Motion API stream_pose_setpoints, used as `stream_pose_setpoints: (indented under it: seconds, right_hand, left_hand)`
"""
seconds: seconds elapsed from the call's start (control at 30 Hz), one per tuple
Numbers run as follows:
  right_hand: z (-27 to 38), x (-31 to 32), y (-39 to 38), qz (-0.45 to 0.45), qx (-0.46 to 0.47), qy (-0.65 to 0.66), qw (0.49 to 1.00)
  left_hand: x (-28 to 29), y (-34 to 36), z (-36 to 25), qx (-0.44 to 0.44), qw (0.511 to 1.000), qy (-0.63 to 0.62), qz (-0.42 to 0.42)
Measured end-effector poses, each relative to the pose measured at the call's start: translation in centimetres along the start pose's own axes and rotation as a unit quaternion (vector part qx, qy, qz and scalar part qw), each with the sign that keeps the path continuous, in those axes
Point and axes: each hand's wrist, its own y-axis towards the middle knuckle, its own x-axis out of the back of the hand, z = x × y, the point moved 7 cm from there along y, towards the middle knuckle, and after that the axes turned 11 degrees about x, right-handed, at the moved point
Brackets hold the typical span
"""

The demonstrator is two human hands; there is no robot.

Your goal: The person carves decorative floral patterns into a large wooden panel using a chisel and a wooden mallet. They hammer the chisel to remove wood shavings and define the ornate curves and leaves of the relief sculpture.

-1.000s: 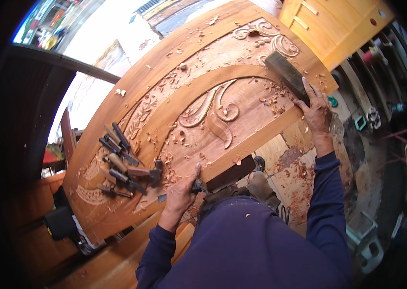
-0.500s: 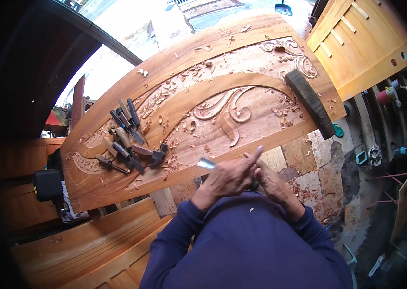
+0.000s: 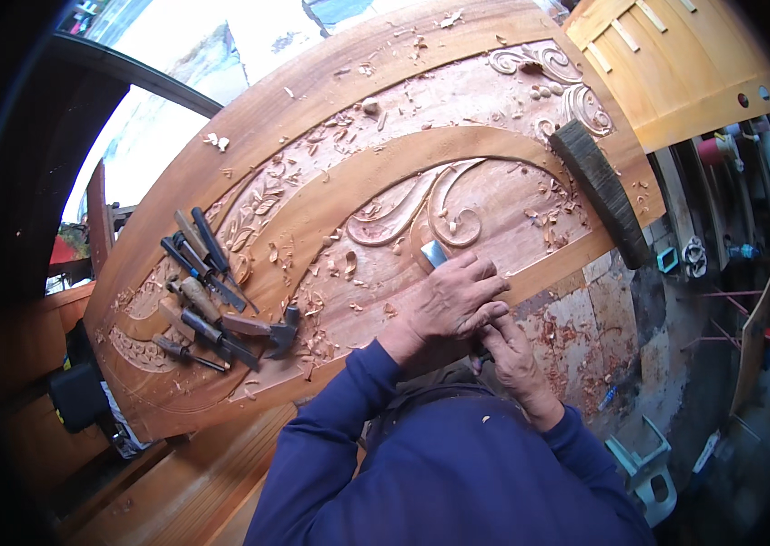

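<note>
My left hand [image 3: 451, 300] is closed around a chisel [image 3: 434, 253], whose bright flat blade pokes out beyond the fingers over the carved panel's near edge. Just below and to the right, my right hand [image 3: 517, 364] is curled at the handle end, close to my body; most of the handle is hidden by the fingers. Under the blade lies a big wooden panel [image 3: 531, 289] carved with raised scrolls and leaves. The lower part of one scroll [image 3: 449, 211] is covered by my left hand. Whether the blade's edge touches the wood, I cannot tell.
Several chisels [image 3: 214, 244] and a hammer [image 3: 283, 331] lie heaped on the panel's left. A dark wooden block [image 3: 599, 193] lies across its right end. Shavings [image 3: 350, 263] are scattered about. A pale green plastic stool [image 3: 644, 464] stands at lower right.
My view has shifted closer to the panel. Both hands have drawn from a pressed-together, fingers-out pose into a grip on the chisel, its blade now reaching farther over the panel.
</note>
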Motion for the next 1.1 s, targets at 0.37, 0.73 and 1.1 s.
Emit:
stream_pose_setpoints:
  seconds: [0.37, 0.73, 1.1]
  right_hand:
    - [2.7, -4.8, 1.5, -0.150, -0.042, 0.009, 0.988]
    - [10.3, -5.2, -0.4, -0.232, 0.278, -0.519, 0.774]
    - [5.5, -5.1, -1.7, -0.304, 0.341, -0.195, 0.868]
  left_hand:
    - [1.9, 1.1, 2.6, -0.045, 0.992, -0.088, 0.081]
    - [2.3, 0.8, 3.4, -0.036, 0.989, -0.130, 0.064]
    - [2.6, 1.3, 3.8, -0.042, 0.989, -0.126, 0.068]
